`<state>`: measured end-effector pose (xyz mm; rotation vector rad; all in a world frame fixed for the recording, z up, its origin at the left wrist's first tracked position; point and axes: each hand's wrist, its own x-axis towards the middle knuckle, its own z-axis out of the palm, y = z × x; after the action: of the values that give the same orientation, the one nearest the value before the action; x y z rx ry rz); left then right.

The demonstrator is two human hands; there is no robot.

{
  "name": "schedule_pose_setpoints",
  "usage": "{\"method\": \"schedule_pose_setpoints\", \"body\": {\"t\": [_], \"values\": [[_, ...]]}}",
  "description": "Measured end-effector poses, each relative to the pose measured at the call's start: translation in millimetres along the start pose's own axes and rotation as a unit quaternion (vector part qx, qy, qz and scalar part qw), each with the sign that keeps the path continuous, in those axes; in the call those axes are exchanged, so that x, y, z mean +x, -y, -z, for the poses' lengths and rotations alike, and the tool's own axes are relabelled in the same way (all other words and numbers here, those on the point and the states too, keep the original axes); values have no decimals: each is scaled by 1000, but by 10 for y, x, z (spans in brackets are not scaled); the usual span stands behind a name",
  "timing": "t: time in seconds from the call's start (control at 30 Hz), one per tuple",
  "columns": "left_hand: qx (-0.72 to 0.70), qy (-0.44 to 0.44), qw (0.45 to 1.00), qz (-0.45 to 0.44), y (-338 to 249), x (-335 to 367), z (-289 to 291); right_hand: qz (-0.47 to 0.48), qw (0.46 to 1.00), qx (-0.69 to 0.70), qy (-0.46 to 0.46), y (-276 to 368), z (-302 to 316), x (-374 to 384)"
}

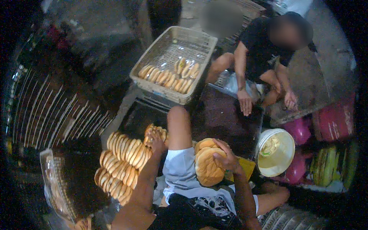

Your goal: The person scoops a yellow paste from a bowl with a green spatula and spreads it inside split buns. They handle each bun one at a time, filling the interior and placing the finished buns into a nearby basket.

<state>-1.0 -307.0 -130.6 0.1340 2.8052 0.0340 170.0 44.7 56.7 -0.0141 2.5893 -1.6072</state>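
Note:
My right hand [229, 158] is closed on the edge of several round, flat golden breads [209, 168], held over my lap. They overlap, and the fingers lie along their right side. To the left, my left hand [155, 140] grips a small bunch of buns [163, 132] beside my knee. Its fingers curl over them and are partly hard to make out. Just left of that hand, long rows of buns [124, 163] stand packed on edge. A yellow flat piece [245, 168] lies beside my right hand.
Ahead stands a plastic crate [174, 97] partly filled with buns in clear wrapping. To the right, a white tub [285, 168] holds pale cream, near pink bags [295, 168]. A co-worker [264, 57] sits across a dark tray [230, 111]. A slatted rack [57, 115] is at left.

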Motion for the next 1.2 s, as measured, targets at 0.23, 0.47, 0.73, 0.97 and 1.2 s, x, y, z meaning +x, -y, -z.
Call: {"method": "schedule_pose_setpoints", "body": {"t": [0.23, 0.47, 0.73, 0.97, 1.2], "values": [[121, -79, 979, -141, 442, 484, -357, 43, 999, -17, -24, -54, -67, 0], [349, -386, 758, -392, 1057, 979, -379, 28, 999, -15, -18, -66, -71, 12], [-330, -248, 910, -48, 1020, 649, 639, 4, 997, -63, -50, -113, -98, -69], [-538, -410, 709, -203, -14, -766, 2712, 55, 983, 138, -112, 298, 353, -220], [-169, -279, 701, -634, -1670, -1586, 3030, 51, 777, 628, 0, 490, 815, -721]]}}
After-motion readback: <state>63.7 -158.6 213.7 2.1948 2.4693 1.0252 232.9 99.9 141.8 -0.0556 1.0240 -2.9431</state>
